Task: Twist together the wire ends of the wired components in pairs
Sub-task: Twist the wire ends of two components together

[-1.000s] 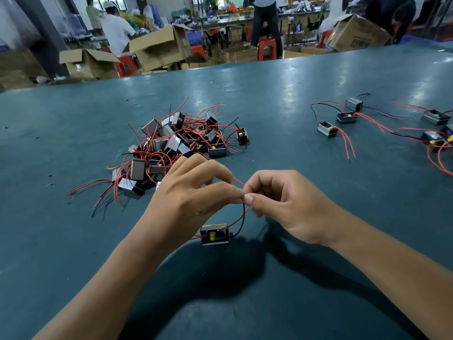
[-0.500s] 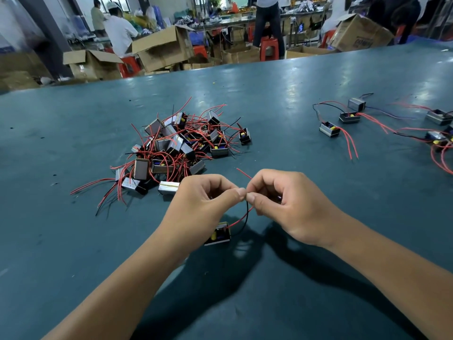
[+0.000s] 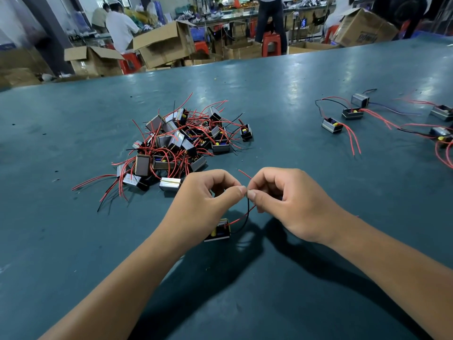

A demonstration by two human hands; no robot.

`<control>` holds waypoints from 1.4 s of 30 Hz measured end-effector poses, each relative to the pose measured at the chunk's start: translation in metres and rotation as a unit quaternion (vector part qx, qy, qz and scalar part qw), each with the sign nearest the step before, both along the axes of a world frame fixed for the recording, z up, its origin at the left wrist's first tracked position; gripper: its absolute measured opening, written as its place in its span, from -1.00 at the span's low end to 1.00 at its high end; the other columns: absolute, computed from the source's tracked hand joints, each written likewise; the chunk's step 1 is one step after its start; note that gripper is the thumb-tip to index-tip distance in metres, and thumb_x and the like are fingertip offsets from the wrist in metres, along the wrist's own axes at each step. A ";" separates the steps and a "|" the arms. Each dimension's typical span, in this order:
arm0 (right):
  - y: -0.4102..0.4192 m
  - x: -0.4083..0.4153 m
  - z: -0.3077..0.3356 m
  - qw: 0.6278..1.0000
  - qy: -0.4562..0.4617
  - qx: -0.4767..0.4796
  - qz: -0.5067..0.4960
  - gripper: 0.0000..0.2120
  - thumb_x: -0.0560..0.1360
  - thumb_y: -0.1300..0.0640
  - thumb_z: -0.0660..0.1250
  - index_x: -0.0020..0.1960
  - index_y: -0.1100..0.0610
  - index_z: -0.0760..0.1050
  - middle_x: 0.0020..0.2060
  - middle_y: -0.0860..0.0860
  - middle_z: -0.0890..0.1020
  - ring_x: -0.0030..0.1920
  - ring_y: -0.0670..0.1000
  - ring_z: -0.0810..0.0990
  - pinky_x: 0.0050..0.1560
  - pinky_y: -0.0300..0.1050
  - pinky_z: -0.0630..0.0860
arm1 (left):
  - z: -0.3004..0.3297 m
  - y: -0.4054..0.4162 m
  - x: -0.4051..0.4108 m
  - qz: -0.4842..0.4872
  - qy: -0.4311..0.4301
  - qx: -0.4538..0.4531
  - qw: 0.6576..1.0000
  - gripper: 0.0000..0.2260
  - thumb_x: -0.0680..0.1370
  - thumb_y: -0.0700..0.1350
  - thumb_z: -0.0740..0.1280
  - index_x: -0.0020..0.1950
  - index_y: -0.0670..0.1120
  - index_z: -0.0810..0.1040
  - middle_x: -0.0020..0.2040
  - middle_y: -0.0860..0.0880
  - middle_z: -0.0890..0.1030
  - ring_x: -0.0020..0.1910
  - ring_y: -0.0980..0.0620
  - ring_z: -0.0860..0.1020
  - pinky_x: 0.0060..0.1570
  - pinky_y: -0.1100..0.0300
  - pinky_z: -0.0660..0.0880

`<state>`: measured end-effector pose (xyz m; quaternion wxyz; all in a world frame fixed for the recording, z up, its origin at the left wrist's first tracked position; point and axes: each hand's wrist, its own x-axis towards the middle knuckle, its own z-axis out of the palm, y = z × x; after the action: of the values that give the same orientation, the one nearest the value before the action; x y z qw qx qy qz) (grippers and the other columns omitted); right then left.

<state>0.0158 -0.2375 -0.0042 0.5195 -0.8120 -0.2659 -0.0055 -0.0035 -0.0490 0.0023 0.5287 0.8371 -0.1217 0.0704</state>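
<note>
One small boxy wired component [image 3: 219, 231] hangs just above the table under my left wrist, partly hidden by it. Its black and red wires [image 3: 245, 215] curve up to where my two hands meet. My left hand [image 3: 205, 201] and my right hand [image 3: 285, 201] pinch the wire ends between thumb and forefinger, fingertips touching. A short red wire end [image 3: 244, 174] sticks up behind my right hand. A tangled pile of similar components [image 3: 180, 143] with red wires lies behind my left hand.
Several components with long red and black wires [image 3: 343, 119] lie spread at the right of the dark teal table [image 3: 294, 99], some reaching the frame's right edge. Beyond the far table edge stand cardboard boxes [image 3: 164, 45], red stools and people at other benches.
Both hands have drawn closer together and shifted slightly away from me. The component has swung under my left wrist and tilted. The pile and the spread components have not moved.
</note>
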 end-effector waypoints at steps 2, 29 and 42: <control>0.000 0.000 0.000 1.000 0.010 0.008 -0.004 -0.87 0.54 0.18 0.39 -0.17 0.02 0.56 -0.40 -0.15 0.61 -0.36 -0.18 0.55 -0.27 -0.30 0.48 | 0.002 0.000 -0.001 0.001 0.002 0.003 1.000 -0.86 0.53 -0.10 0.41 -0.24 0.00 0.66 -0.46 0.18 0.45 -0.47 0.23 0.33 -0.41 0.46 0.25; -0.005 0.002 0.004 0.983 0.131 0.122 0.030 -0.89 0.55 0.13 0.36 -0.16 0.04 0.59 -0.42 -0.06 0.58 -0.31 0.03 0.45 -0.27 -0.06 0.39 | 0.000 0.010 0.001 -0.037 -0.286 0.187 0.939 -0.64 0.50 -0.31 0.39 0.19 0.06 0.67 0.01 0.10 0.63 -0.07 -0.05 0.54 -0.02 -0.14 0.44; -0.018 0.002 0.014 0.996 0.073 -0.009 0.041 -0.85 0.55 0.21 0.36 -0.18 0.05 0.54 -0.43 -0.10 0.59 -0.41 -0.15 0.50 -0.31 -0.29 0.42 | -0.004 0.015 -0.001 -0.064 -0.007 0.146 0.987 -0.89 0.58 0.00 0.37 0.06 0.10 0.67 -0.07 0.12 0.69 -0.05 0.07 0.62 0.01 0.16 0.53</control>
<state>0.0176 -0.2553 0.0099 0.5304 -0.8031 -0.2602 0.0777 -0.0040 -0.0336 -0.0015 0.4031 0.8954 -0.1877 0.0239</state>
